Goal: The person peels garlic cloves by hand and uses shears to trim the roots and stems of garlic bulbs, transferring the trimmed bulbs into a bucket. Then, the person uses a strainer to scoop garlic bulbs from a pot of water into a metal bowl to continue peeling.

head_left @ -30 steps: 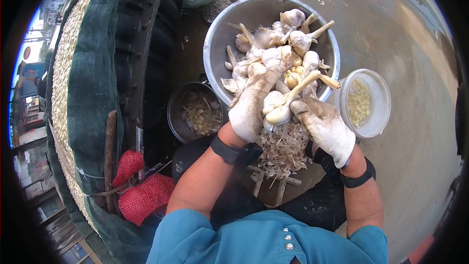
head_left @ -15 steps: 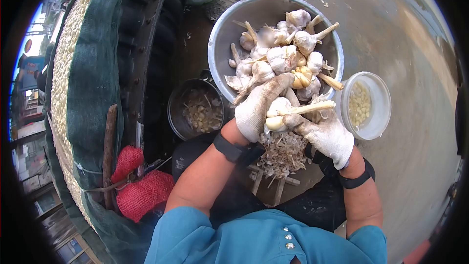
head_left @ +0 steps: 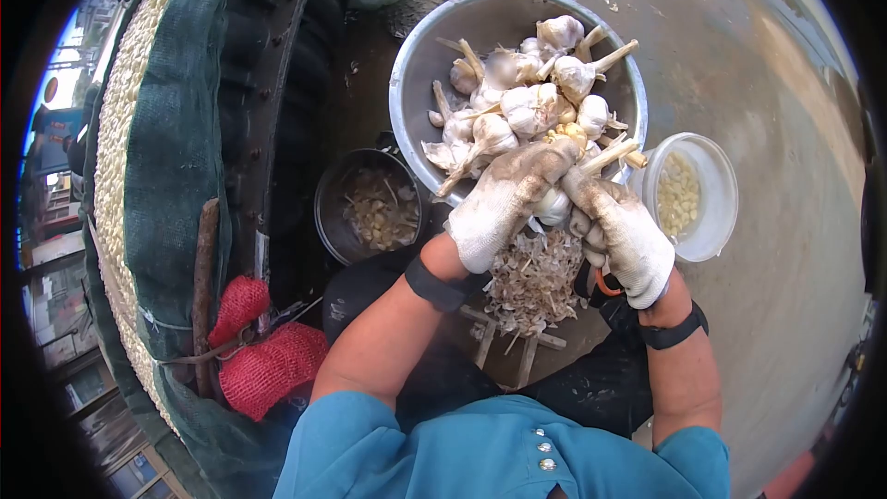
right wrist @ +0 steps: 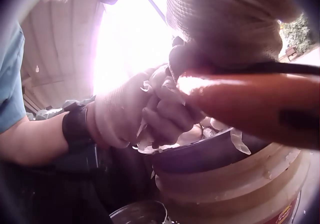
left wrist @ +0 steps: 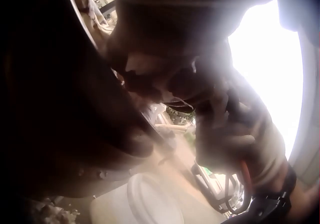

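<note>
Both hands wear soiled white knit gloves and meet over the near rim of the metal basin (head_left: 404,46). My left hand (head_left: 506,192) grips a garlic bulb (head_left: 552,207) with its stem (head_left: 612,156) pointing up and right. Close against the bulb and stem, my right hand (head_left: 630,238) is curled round an orange-handled tool (head_left: 606,284). In the right wrist view the tool's orange handle (right wrist: 240,91) fills the right side, below the gloved palm; its working end is hidden. Several whole garlic bulbs (head_left: 529,109) with dry stems lie in the basin.
A pile of garlic skins (head_left: 531,286) lies below the hands. At the right stands a white tub (head_left: 722,199) of peeled cloves; at the left, a dark metal pot (head_left: 323,212) with cloves and scraps. Red mesh sacking (head_left: 273,370) and a stick (head_left: 205,305) stand further left.
The bulb has turned, its stem swinging from level to up and right. My left fingers have closed over its top, the right hand has rolled inward, and the orange handle has come into sight.
</note>
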Available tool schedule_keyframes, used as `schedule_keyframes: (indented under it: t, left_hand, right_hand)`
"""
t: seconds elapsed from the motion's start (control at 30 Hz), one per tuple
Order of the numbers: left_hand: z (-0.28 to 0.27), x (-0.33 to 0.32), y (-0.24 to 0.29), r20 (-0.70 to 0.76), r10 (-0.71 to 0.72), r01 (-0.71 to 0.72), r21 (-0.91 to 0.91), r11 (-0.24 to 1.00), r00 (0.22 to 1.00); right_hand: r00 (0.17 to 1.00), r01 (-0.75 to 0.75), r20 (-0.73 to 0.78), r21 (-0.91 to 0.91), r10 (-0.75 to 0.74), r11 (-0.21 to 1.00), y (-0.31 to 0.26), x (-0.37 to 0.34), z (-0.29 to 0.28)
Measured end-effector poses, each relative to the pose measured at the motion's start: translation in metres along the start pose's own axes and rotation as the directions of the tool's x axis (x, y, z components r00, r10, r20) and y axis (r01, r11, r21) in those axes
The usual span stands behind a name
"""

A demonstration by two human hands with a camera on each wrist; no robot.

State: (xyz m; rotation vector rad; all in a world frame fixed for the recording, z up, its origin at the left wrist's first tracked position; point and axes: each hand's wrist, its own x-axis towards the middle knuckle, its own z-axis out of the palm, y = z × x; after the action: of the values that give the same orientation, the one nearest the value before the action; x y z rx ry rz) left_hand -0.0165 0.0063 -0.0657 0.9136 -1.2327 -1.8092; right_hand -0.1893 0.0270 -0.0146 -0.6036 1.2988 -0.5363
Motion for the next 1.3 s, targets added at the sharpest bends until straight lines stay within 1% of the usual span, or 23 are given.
schedule_keyframes:
  t: [0.03,0.1,0.17,0.23,0.27,0.33,0.37,0.43,0.5,0.53,0.57,0.6,0.67,0.7,0.87,0.9,0.93,1.03,1.1,1.13,1.2,1.23,1.3]
  left_hand:
    - [0.000,-0.001,-0.003,0.001,-0.001,0.001,0.000,1.000,1.000]
    - [0.006,-0.002,-0.005,0.008,-0.137,0.128,-0.424,0.897,0.991]
    - [0.009,-0.002,-0.004,-0.025,-0.158,0.135,-0.394,0.909,0.987]
    - [0.011,-0.004,-0.002,-0.055,-0.179,0.147,-0.364,0.920,0.982]
    - [0.011,-0.006,0.001,-0.078,-0.104,0.075,-0.309,0.948,0.992]
    - [0.008,-0.007,-0.003,-0.094,-0.027,0.002,-0.251,0.968,0.995]
    - [0.004,-0.006,-0.008,-0.086,0.048,-0.060,-0.152,0.987,0.995]
    - [-0.003,-0.007,-0.014,-0.069,0.120,-0.124,-0.051,0.991,0.990]
    - [-0.003,-0.006,-0.009,-0.030,0.250,-0.212,0.438,0.873,0.968]
    - [-0.002,-0.006,-0.011,-0.029,0.250,-0.212,0.437,0.874,0.968]
    - [-0.002,-0.005,-0.014,-0.125,0.140,-0.113,0.202,0.973,0.982]
    - [-0.002,-0.004,-0.015,-0.191,0.008,-0.018,-0.055,0.998,0.982]
    - [0.006,-0.005,-0.010,-0.227,-0.042,0.003,-0.169,0.986,0.973]
    - [0.009,-0.005,-0.007,-0.254,-0.094,0.019,-0.283,0.959,0.963]
    - [0.003,-0.005,-0.001,-0.206,-0.114,0.037,-0.346,0.938,0.972]
    - [0.002,-0.005,0.000,-0.191,-0.115,0.043,-0.346,0.937,0.975]
    - [0.002,-0.005,0.000,-0.175,-0.117,0.050,-0.349,0.936,0.978]
    - [-0.001,-0.001,-0.013,-0.194,-0.153,0.048,-0.461,0.886,0.969]
    - [0.004,-0.001,-0.006,-0.189,-0.220,0.073,-0.578,0.813,0.957]
    - [0.003,-0.001,-0.002,-0.188,-0.219,0.074,-0.574,0.815,0.957]
    - [0.002,0.002,0.004,-0.033,-0.271,0.132,-0.812,0.569,0.962]
    - [0.010,0.003,0.007,-0.144,-0.326,0.106,-0.761,0.640,0.934]
    - [0.000,0.002,0.002,-0.116,-0.283,0.108,-0.737,0.667,0.952]
  right_hand:
    - [1.000,0.009,0.018,0.044,-0.010,0.999,0.001,-0.001,0.000]
    - [1.000,0.008,0.005,0.046,-0.008,0.999,0.001,-0.002,0.001]
    - [1.000,0.012,-0.007,0.048,-0.011,0.999,-0.002,-0.002,0.005]
    - [0.991,0.125,-0.034,-0.176,-0.133,0.976,-0.009,-0.002,0.009]
    - [0.990,0.125,-0.039,-0.177,-0.134,0.976,-0.003,0.001,0.007]
    - [0.845,0.484,0.065,-0.516,-0.531,0.707,0.014,0.014,0.000]
    - [0.936,0.334,0.076,-0.505,-0.344,0.796,0.006,0.010,-0.002]
    - [0.939,0.324,0.075,-0.530,-0.337,0.784,-0.004,0.003,0.000]
    - [0.942,0.308,0.067,-0.557,-0.327,0.771,-0.002,-0.001,0.000]
    - [0.957,0.289,0.089,-0.303,-0.275,0.908,0.002,-0.002,0.001]
    - [0.965,0.235,0.126,-0.026,-0.230,0.972,0.004,-0.002,0.001]
    - [0.965,0.235,0.125,-0.025,-0.231,0.972,0.003,-0.001,0.001]
    - [0.911,0.407,0.161,-0.504,-0.379,0.762,0.001,0.002,0.003]
    - [0.911,0.407,0.161,-0.503,-0.380,0.762,0.000,0.000,0.002]
    - [0.840,0.542,0.381,-0.603,-0.385,0.585,0.006,-0.004,0.004]
    - [0.923,0.383,0.302,-0.685,-0.237,0.620,-0.004,-0.012,0.012]
    - [0.916,0.400,0.339,-0.715,-0.217,0.573,0.000,-0.007,0.013]
    - [0.892,0.451,0.385,-0.774,-0.236,0.445,0.007,-0.001,0.009]
    - [0.783,0.613,0.495,-0.719,-0.378,0.329,0.012,-0.001,0.012]
    - [0.781,0.614,0.494,-0.717,-0.382,0.329,0.015,-0.002,0.016]
    - [0.750,0.610,0.658,-0.655,-0.061,0.446,0.021,-0.004,0.023]
    - [0.738,0.626,0.671,-0.646,-0.066,0.438,0.024,-0.002,0.021]
    - [0.799,0.550,0.602,-0.724,-0.007,0.416,0.016,-0.007,0.027]
